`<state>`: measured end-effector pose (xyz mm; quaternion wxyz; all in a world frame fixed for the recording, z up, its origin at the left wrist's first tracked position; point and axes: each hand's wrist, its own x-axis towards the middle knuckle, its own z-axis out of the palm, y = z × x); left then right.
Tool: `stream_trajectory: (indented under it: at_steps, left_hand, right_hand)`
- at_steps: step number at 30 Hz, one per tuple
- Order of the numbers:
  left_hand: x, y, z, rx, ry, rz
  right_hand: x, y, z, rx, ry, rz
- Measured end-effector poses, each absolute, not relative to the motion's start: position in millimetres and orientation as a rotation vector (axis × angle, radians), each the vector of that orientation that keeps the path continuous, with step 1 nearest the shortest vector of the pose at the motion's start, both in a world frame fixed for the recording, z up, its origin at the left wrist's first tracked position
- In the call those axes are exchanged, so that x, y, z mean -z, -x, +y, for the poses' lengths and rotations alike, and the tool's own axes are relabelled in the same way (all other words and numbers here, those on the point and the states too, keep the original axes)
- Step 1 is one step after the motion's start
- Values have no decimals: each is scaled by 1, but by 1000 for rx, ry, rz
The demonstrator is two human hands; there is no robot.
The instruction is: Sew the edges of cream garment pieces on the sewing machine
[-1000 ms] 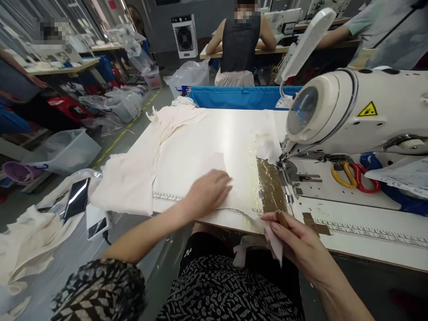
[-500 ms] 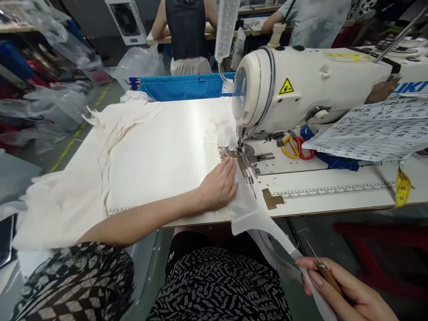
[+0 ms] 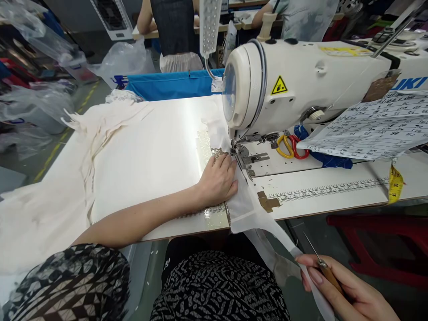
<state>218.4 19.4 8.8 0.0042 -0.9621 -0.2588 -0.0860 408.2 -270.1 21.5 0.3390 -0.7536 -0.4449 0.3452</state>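
A length of thin white fabric (image 3: 245,205) runs from the sewing machine's needle area (image 3: 233,145) over the table's front edge. My left hand (image 3: 217,180) rests on it just in front of the presser foot, fingers bent and close together, the thumb to the right; the fingertips are partly hidden. At lower right, past the table edge, my right hand (image 3: 341,285) pinches the fabric's trailing strip. It also holds an awl (image 3: 329,276) by its wooden handle, the thin metal point sticking up and left. Between my hands the fabric hangs in a slanting band.
The white sewing machine (image 3: 301,84) fills the right side. Yellow-and-red-handled scissors (image 3: 290,147) lie beneath its arm, by a written sheet (image 3: 374,127) and a yellow tape measure (image 3: 395,185). White fabric pieces (image 3: 43,214) are heaped at left. Two people (image 3: 174,31) sit beyond the blue cloth (image 3: 167,84).
The whole view has shifted, the table now sitting slightly further left. My left hand's fingers are more bent, closer to the needle area. My right hand keeps its hold on the awl and fabric.
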Motion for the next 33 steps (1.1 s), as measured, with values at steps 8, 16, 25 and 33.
stream_trajectory:
  at_steps: [8, 16, 25, 33]
  left_hand:
    - [-9, -224, 23, 211, 2983, -855]
    - [-12, -226, 31, 208, 3023, -917]
    - [-15, -219, 24, 291, 3003, -847]
    - [-9, -219, 19, 337, 3026, -784]
  right_hand:
    - [-29, -410, -257, -1017, 1943, -1193]
    - [-33, -404, -246, -1057, 1909, -1159]
    - [-24, -406, -250, -969, 1982, -1149]
    - [-27, -400, -243, -954, 1976, -1150]
